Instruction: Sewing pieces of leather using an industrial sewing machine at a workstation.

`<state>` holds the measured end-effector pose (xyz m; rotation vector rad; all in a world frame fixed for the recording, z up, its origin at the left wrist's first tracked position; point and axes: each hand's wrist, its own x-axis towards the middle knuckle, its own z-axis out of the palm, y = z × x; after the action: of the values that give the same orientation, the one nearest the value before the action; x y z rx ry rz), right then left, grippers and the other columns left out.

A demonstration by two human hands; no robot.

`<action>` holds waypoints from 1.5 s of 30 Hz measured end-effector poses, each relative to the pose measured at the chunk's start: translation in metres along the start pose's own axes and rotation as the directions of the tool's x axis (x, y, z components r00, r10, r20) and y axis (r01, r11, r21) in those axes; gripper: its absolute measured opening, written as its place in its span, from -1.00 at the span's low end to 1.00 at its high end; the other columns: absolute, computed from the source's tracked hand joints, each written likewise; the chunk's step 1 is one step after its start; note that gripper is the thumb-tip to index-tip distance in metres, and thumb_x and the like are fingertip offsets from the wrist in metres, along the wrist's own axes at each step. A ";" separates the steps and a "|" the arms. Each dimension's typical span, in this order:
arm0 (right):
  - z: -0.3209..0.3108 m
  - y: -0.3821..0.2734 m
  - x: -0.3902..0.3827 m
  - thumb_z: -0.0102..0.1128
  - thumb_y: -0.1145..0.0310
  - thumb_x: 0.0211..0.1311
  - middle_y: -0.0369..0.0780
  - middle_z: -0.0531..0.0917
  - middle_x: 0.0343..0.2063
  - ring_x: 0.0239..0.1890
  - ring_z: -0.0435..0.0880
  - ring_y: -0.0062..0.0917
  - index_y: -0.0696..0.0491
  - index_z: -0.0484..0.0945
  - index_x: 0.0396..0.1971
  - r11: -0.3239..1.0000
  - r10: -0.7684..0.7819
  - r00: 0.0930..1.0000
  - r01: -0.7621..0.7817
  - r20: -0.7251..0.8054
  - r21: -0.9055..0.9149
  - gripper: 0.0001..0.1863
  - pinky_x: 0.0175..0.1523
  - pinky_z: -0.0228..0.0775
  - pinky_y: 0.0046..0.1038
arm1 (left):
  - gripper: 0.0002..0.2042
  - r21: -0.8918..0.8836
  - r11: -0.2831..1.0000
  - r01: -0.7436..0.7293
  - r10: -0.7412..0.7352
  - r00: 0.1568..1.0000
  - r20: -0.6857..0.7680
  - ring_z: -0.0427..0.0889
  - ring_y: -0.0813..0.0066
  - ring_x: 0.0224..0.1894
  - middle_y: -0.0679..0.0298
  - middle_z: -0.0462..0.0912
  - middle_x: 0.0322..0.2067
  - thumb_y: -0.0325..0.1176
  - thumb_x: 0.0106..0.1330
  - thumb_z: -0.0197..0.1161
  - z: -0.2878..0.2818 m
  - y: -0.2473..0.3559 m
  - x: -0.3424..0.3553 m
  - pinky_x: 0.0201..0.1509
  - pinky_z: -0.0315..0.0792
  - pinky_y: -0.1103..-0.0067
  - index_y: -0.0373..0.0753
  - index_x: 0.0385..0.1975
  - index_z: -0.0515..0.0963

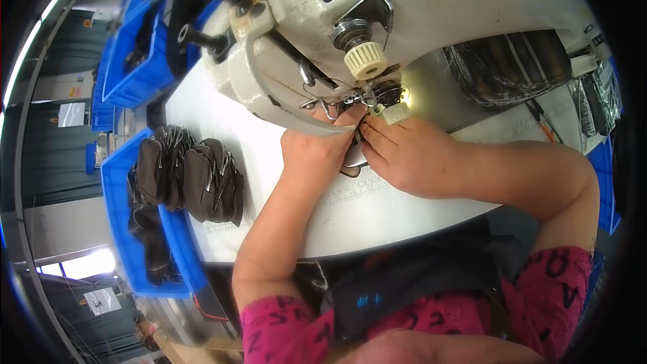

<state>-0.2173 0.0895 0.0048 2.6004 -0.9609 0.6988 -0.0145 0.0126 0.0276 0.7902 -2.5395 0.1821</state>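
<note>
Both hands meet under the head of a pale sewing machine (431, 0), close to its needle area. My left hand (311, 152) is closed at the left side of a small dark fabric piece (350, 171), its fingertips partly behind the curved pale guard (259, 91). From the right, my right hand (412, 156) presses thumb and fingers together on the same piece. Only a little of the fabric shows between the hands, so its full shape is hidden. A cream tension knob (365, 61) sits just above them, and a small lamp lights the spot.
Several dark zippered pouches (212, 182) lie at the table's left, beside and over a blue bin (111, 192). More blue bins (138, 74) stand farther back. Dark striped fabric (509, 67) rests at the right, near an orange-handled tool (546, 123). Ruler markings (357, 192) run across the white table.
</note>
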 end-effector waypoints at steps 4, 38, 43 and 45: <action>-0.001 0.000 0.001 0.25 0.36 0.05 -0.08 0.71 -0.30 -0.20 0.65 -0.32 0.19 0.66 -0.34 1.000 0.003 1.000 -0.004 0.020 0.031 -0.77 -0.15 0.47 -0.36 | -0.77 -0.026 0.999 -0.026 0.025 1.000 -0.013 0.67 0.33 -0.35 0.39 0.65 -0.35 -0.32 0.14 0.43 0.002 -0.004 0.001 -0.42 0.51 0.40 0.05 -0.19 0.71; -0.003 -0.005 0.004 0.23 0.32 0.01 -0.28 0.61 -0.39 -0.24 0.53 -0.44 0.06 0.65 -0.41 0.995 0.029 0.998 -0.033 0.047 0.091 -0.84 -0.23 0.32 -0.41 | -0.57 -0.051 0.998 -0.032 0.040 0.986 0.163 0.64 0.36 -0.20 0.38 0.65 -0.01 -0.47 -0.06 0.37 -0.008 0.014 -0.009 -0.39 0.56 0.51 -0.21 -0.08 0.70; -0.003 -0.003 0.003 0.24 0.34 0.01 -0.25 0.60 -0.38 -0.25 0.55 -0.44 0.10 0.63 -0.39 0.991 0.055 0.996 -0.063 0.066 0.121 -0.82 -0.21 0.36 -0.38 | -0.56 0.010 1.000 0.010 -0.012 0.986 0.166 0.63 0.35 -0.18 0.37 0.62 0.05 -0.46 0.03 0.36 -0.005 0.019 -0.006 -0.38 0.59 0.51 -0.23 0.01 0.69; -0.002 -0.001 0.004 0.24 0.35 0.01 -0.24 0.60 -0.38 -0.25 0.56 -0.43 0.12 0.63 -0.36 0.990 0.059 0.996 -0.067 0.068 0.127 -0.80 -0.22 0.36 -0.37 | -0.57 0.016 1.000 0.015 -0.018 0.986 0.168 0.64 0.35 -0.17 0.37 0.63 0.03 -0.46 0.05 0.37 -0.006 0.019 -0.005 -0.35 0.60 0.50 -0.22 0.01 0.70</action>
<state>-0.2143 0.0893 0.0081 2.7305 -1.0542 0.7194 -0.0194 0.0324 0.0303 0.8655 -2.6912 0.1338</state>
